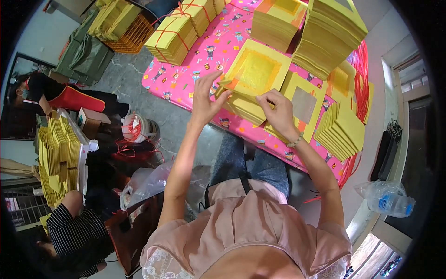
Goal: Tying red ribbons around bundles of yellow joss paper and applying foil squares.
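Note:
In front of me sits a stack of yellow joss paper. Its top sheet carries a shiny gold square with an orange border, and its near edge is lifted. At the left corner my left hand has thumb and fingers curled about the raised sheet edge. My right hand is closed in a pinch at the right end of that near edge. Beside it, partly under the right hand, lies another pile of yellow sheets with a greyish square on top.
A pink patterned cloth covers the table. Tall yellow paper stacks stand behind, tied bundles far left, a fanned pile and red ties at right. Two people sit at left near a bucket.

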`<state>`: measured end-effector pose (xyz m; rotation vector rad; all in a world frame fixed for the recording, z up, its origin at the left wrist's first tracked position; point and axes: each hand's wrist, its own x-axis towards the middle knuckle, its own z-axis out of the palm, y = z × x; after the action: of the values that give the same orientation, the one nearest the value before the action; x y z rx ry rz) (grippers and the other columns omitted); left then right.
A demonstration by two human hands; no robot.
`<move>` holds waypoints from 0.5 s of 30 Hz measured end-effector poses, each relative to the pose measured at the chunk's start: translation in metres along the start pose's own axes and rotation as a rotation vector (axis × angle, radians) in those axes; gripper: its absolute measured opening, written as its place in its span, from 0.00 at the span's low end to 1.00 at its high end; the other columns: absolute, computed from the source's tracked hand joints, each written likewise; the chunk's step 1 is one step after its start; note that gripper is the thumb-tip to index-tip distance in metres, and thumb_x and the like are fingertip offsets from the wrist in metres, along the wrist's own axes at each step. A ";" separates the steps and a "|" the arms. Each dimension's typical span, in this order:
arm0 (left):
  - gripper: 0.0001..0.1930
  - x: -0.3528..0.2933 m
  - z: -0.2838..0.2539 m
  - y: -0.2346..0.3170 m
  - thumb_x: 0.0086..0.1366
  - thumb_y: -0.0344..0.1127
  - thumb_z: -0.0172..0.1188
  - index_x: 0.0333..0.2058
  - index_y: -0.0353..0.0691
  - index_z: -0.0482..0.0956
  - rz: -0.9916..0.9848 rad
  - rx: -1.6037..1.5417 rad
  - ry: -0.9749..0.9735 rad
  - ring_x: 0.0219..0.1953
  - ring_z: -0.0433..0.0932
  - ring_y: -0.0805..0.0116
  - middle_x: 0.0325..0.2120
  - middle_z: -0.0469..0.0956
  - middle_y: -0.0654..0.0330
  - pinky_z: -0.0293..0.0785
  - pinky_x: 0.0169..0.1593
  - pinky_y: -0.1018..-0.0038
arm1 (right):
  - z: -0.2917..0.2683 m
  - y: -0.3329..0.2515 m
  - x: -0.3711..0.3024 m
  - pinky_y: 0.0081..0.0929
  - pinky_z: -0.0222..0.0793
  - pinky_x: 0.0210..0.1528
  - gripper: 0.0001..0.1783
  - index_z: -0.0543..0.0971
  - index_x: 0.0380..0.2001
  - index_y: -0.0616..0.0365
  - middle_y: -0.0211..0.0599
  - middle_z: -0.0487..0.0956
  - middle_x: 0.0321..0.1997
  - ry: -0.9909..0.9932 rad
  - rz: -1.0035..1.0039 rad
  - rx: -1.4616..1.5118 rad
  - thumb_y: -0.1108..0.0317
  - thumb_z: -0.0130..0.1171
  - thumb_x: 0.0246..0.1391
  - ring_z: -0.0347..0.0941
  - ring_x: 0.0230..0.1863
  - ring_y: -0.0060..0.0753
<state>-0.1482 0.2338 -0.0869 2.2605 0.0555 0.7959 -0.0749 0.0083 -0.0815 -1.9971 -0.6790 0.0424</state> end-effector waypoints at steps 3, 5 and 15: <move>0.31 0.009 0.006 0.012 0.55 0.34 0.68 0.59 0.40 0.71 0.106 0.097 0.072 0.56 0.69 0.48 0.54 0.72 0.50 0.65 0.59 0.59 | -0.010 -0.002 0.014 0.33 0.69 0.35 0.13 0.81 0.30 0.63 0.43 0.78 0.29 0.043 -0.077 -0.049 0.63 0.61 0.58 0.76 0.31 0.41; 0.30 0.015 0.014 0.020 0.56 0.32 0.67 0.58 0.41 0.71 0.147 0.144 0.159 0.57 0.68 0.47 0.54 0.71 0.49 0.65 0.59 0.58 | -0.019 0.001 0.032 0.38 0.70 0.35 0.13 0.81 0.30 0.62 0.45 0.78 0.30 0.069 -0.088 -0.085 0.61 0.61 0.58 0.76 0.32 0.49; 0.32 0.051 0.067 0.023 0.61 0.50 0.62 0.63 0.53 0.66 0.366 0.316 -0.240 0.65 0.57 0.43 0.63 0.60 0.49 0.56 0.65 0.48 | -0.047 0.063 0.131 0.46 0.69 0.40 0.21 0.80 0.31 0.62 0.52 0.79 0.34 0.113 0.050 -0.321 0.51 0.54 0.61 0.76 0.38 0.56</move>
<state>-0.0739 0.1885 -0.0810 2.6972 -0.3796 0.7322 0.0773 0.0106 -0.0764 -2.3037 -0.5914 -0.1580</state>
